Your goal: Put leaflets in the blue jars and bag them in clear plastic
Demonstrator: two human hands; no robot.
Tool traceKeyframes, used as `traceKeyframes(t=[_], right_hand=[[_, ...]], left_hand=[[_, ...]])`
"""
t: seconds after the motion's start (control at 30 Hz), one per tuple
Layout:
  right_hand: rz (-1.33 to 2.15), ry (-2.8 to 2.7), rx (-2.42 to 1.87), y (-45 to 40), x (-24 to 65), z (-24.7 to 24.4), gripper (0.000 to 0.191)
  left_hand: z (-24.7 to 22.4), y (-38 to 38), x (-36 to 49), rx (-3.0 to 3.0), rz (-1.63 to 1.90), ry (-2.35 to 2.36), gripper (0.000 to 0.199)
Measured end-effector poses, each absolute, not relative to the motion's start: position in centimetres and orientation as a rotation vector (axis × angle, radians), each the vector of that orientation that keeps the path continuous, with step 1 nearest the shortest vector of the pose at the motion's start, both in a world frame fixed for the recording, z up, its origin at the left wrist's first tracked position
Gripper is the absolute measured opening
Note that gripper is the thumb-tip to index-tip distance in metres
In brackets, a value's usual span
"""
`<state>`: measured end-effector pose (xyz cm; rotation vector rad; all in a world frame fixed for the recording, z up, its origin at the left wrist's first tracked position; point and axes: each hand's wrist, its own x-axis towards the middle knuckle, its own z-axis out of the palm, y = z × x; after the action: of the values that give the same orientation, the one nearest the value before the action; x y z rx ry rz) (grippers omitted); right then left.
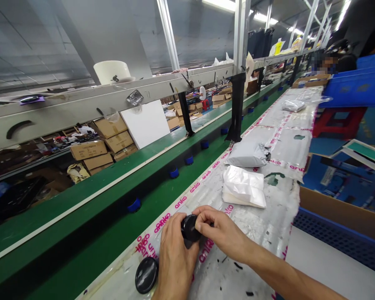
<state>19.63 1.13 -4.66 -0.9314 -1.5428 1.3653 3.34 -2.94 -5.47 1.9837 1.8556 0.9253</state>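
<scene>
- Factory hall with a green conveyor belt (171,196), flat and smooth, running beside a long bench; a pale metal rail (90,98) stands above the belt.
- Bench cover (262,262): wrinkled, translucent plastic film printed with pink "anko" lettering, torn in places and strewn with small black scraps.
- Round black piece (190,229): disc-shaped, with a smooth, dark face and a raised rim; it is held just above the bench cover, between the two hands.
- Left hand (176,254): fingers curved around the far left side of the piece, thumb below it — clamped on its edge.
- Right hand (221,233): thumb and bent forefinger drawn together at the right rim; whether they pinch it or merely press cannot be told.
- Black disc (146,275): glossy, circular, with a rim — lying just beside the left hand.
- Beyond the hands: crinkled, folded white bags (243,187) and a grey plastic parcel (246,154).
</scene>
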Motion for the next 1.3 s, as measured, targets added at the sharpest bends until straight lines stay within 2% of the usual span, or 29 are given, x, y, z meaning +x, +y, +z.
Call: traceKeyframes(t=[0.8,1.03,1.17,1.3], right_hand=[[1.148,-1.593,-1.010,0.5,18.9,-5.4,0.013],[1.143,-1.542,-1.156,0.6,18.6,-5.3,0.010],[1.206,-1.497,-1.246,0.3,18.7,-4.9,0.019],[1.246,-1.496,-1.231,0.2,18.8,-4.4,0.021]], left_hand=[[-5.3,-3.2,3.5,2.019,0.941,1.842,0.033],[-5.1,-3.1,3.7,2.011,0.967,1.840,0.034],[-5.2,-3.1,3.5,1.965,0.961,1.867,0.032],[-5.3,-3.1,3.5,1.958,0.961,1.849,0.039]])
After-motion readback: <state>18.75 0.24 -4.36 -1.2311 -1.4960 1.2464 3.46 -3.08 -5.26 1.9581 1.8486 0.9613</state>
